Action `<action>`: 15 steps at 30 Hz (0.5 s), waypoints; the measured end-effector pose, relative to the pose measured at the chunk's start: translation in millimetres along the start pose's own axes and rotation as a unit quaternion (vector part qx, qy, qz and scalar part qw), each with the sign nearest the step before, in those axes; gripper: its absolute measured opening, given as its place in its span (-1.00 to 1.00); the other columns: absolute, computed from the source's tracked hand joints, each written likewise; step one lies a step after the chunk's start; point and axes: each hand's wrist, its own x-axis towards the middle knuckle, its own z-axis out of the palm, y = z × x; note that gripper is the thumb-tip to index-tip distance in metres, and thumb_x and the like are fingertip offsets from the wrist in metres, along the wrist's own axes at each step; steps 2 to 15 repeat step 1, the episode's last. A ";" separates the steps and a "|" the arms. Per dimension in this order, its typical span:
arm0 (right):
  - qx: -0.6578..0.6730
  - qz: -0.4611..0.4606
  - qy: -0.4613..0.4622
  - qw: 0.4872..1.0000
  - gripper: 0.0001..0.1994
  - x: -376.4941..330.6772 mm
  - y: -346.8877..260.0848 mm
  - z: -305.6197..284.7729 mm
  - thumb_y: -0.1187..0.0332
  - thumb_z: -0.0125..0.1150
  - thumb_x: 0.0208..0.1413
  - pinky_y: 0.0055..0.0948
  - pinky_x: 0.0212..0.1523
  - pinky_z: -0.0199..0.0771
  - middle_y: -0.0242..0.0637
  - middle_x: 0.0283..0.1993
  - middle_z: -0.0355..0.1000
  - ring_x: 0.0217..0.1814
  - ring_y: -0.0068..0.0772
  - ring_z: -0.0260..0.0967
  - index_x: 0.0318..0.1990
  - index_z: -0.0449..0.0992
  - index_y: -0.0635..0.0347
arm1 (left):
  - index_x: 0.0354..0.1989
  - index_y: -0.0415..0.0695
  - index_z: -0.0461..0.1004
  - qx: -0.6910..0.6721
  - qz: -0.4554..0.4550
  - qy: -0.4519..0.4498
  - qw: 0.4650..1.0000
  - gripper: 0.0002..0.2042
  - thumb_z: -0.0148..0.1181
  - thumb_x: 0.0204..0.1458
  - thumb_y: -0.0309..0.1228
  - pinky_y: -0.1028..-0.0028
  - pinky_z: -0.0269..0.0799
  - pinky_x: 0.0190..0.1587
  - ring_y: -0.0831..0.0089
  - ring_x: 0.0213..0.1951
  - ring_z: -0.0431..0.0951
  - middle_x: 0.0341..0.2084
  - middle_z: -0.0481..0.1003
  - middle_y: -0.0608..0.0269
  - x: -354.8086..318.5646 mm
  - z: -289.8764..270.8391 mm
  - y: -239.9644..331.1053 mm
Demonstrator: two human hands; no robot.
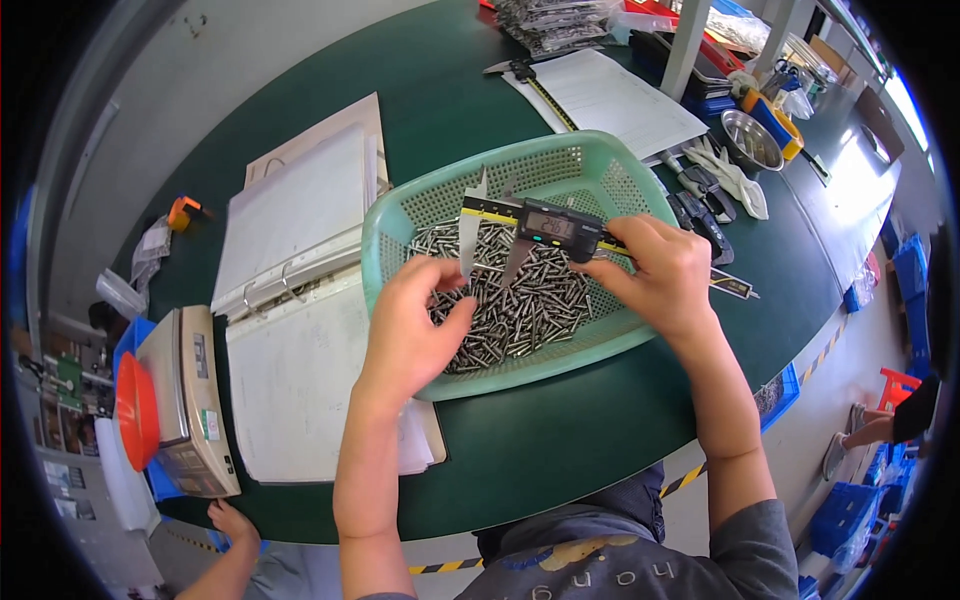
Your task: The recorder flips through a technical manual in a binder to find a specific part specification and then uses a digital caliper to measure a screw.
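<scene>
Hand (pixel 415 320) hiding caliper-gripped (pixel 545 228) pin

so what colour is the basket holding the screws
Light green, a perforated plastic basket; shows best in the head view.

Dark green table (pixel 560 440), curved at its near edge. In the middle a green plastic basket (pixel 590 170). Left of the basket an open ring binder (pixel 300 300), and further left a small scale (pixel 190 400). Behind the basket white paper sheets (pixel 620 100) with a second caliper (pixel 530 85). Right of the basket gloves (pixel 735 180) and a steel bowl (pixel 752 140).
</scene>
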 end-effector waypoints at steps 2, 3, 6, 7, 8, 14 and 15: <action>-0.001 0.008 -0.005 1.000 -0.68 -1.2 0.3 0.7 0.26 0.40 -0.42 -0.52 -0.68 0.21 -0.31 -0.62 0.34 -0.69 -0.41 0.25 -0.49 0.45 0.22 | -0.16 -0.07 0.39 0.289 0.061 0.013 0.955 -0.74 0.12 -0.08 -0.44 0.31 0.32 -0.14 0.28 -0.23 0.42 -0.27 0.44 0.26 -0.7 0.0 -4.4; -0.001 0.008 -0.005 1.000 -0.68 -1.2 0.3 0.7 0.26 0.40 -0.42 -0.52 -0.68 0.21 -0.31 -0.62 0.34 -0.69 -0.41 0.25 -0.49 0.45 0.22 | -0.16 -0.07 0.39 0.289 0.061 0.013 0.955 -0.74 0.12 -0.08 -0.44 0.31 0.32 -0.14 0.28 -0.23 0.42 -0.27 0.44 0.26 -0.7 0.0 -4.4; -0.001 0.008 -0.005 1.000 -0.68 -1.2 0.3 0.7 0.26 0.40 -0.42 -0.52 -0.68 0.21 -0.31 -0.62 0.34 -0.69 -0.41 0.25 -0.49 0.45 0.22 | -0.16 -0.07 0.39 0.289 0.061 0.013 0.955 -0.74 0.12 -0.08 -0.44 0.31 0.32 -0.14 0.28 -0.23 0.42 -0.27 0.44 0.26 -0.7 0.0 -4.4; -0.001 0.008 -0.005 1.000 -0.68 -1.2 0.3 0.7 0.26 0.40 -0.42 -0.52 -0.68 0.21 -0.31 -0.62 0.34 -0.69 -0.41 0.25 -0.49 0.45 0.22 | -0.16 -0.07 0.39 0.289 0.061 0.013 0.955 -0.74 0.12 -0.08 -0.44 0.31 0.32 -0.14 0.28 -0.23 0.42 -0.27 0.44 0.26 -0.7 0.0 -4.4; -0.001 0.008 -0.005 1.000 -0.68 -1.2 0.3 0.7 0.26 0.40 -0.42 -0.52 -0.68 0.21 -0.31 -0.62 0.34 -0.69 -0.41 0.25 -0.49 0.45 0.22 | -0.16 -0.07 0.39 0.289 0.061 0.013 0.955 -0.74 0.12 -0.08 -0.44 0.31 0.32 -0.14 0.28 -0.23 0.42 -0.27 0.44 0.26 -0.7 0.0 -4.4; -0.001 0.008 -0.005 1.000 -0.68 -1.2 0.3 0.7 0.26 0.40 -0.42 -0.52 -0.68 0.21 -0.31 -0.62 0.34 -0.69 -0.41 0.25 -0.49 0.45 0.22 | -0.16 -0.07 0.39 0.289 0.061 0.013 0.955 -0.74 0.12 -0.08 -0.44 0.31 0.32 -0.14 0.28 -0.23 0.42 -0.27 0.44 0.26 -0.7 0.0 -4.4; -0.001 0.008 -0.005 1.000 -0.68 -1.2 0.3 0.7 0.26 0.40 -0.42 -0.52 -0.68 0.21 -0.31 -0.62 0.34 -0.69 -0.41 0.25 -0.49 0.45 0.22 | -0.16 -0.07 0.39 0.289 0.061 0.013 0.955 -0.74 0.12 -0.08 -0.44 0.31 0.32 -0.14 0.28 -0.23 0.42 -0.27 0.44 0.26 -0.7 0.0 -4.4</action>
